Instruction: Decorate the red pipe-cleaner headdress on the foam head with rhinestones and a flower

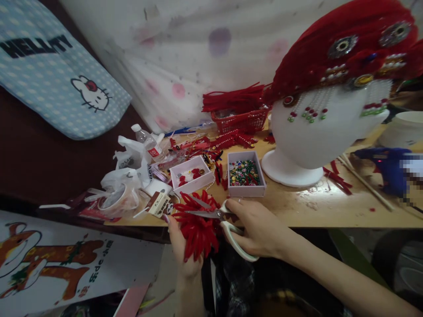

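Note:
My left hand [185, 251] holds up a red pom-pom-like flower [201, 235] of many fuzzy pipe-cleaner loops, just before the table's front edge. Its palm and thumb cup the flower, which hides most of the fingers. In my right hand [256, 224] is a pair of scissors [228, 224] with white handles. Their blades are parted and lie over the top of the flower, pointing left. Whether a strand sits between the blades I cannot tell. Close beyond the hands stand a white box of beads and gems [246, 190] and another white box with red pieces [194, 182].
A white foam head [304, 136] wears a red beaded headdress [330, 48] at right. Behind are a red basket [243, 121] of red stems, a plastic bottle [145, 136] and white bags [132, 171]. A blue glue gun [385, 167] and thin sticks [366, 185] lie at right.

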The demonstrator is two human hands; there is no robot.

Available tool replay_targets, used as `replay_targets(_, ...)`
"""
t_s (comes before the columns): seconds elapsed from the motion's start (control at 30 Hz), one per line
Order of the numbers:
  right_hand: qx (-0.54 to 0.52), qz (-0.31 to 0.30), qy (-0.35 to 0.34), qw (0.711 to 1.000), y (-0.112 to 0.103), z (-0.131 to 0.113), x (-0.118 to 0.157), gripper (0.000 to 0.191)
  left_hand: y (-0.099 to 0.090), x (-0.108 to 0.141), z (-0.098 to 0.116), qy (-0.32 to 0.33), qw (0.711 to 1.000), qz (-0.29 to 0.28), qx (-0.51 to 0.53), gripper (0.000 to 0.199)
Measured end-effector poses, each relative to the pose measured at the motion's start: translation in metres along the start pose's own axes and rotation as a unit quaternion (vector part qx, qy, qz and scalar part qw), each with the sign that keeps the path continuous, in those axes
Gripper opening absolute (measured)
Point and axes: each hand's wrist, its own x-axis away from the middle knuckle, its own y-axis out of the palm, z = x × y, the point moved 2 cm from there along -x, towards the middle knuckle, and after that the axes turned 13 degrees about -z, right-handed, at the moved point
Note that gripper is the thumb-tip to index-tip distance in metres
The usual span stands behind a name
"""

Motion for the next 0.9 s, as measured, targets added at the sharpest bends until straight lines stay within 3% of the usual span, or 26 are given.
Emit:
replay_targets(0.23,0.045,0.018,0.008,0.999,0.002,0.007,-0.002,0.014,-0.002,-0.002,0.000,-0.033,0.998,-0.048,0.009,0.059)
replay_targets(0.37,0.053,0.057,-0.023,0.997,0.005,0.011,-0.004,0.013,0.000,-0.003,0.003,-0.008,1.000,-0.027,0.002,0.051)
replay_targets(0.63,0.010,0.108,-0.010,0.994,-0.011,0.022,-0.001,0.024,-0.008,-0.004,0.014,-0.054,0.998,0.005,0.015,0.058)
replay_targets(0.77,0.011,0.091,0.030,0.995,-0.026,0.022,-0.001,0.020,-0.014,-0.008,0.019,-0.106,0.994,-0.004,0.017,0.065)
replay_targets(0.9,0.001,0.025,0.031,0.999,-0.022,0.020,-0.006,0.016,-0.021,-0.012,0.024,-0.117,0.992,-0.047,-0.005,0.063)
